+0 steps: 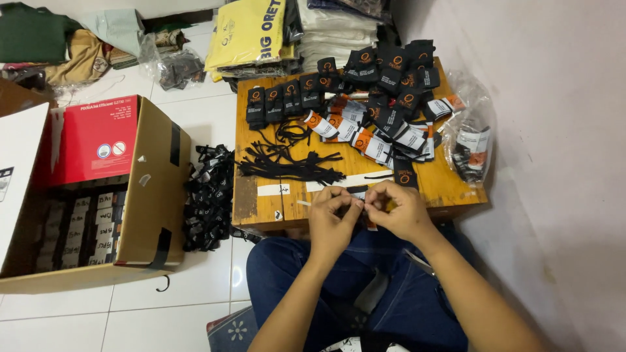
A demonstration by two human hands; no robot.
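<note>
My left hand and my right hand meet at the near edge of a small wooden table. Between their fingertips they pinch a small black tag with a thin string. Both hands' fingers are closed on it. A bundle of black strings lies on the table just beyond my left hand. Black and white-orange hang tags are piled across the far and right part of the table.
An open cardboard box with a red panel stands on the tiled floor at left, holding rows of small packs. A heap of black tags lies between box and table. A clear plastic bag of tags sits at right. Folded cloth is stacked behind.
</note>
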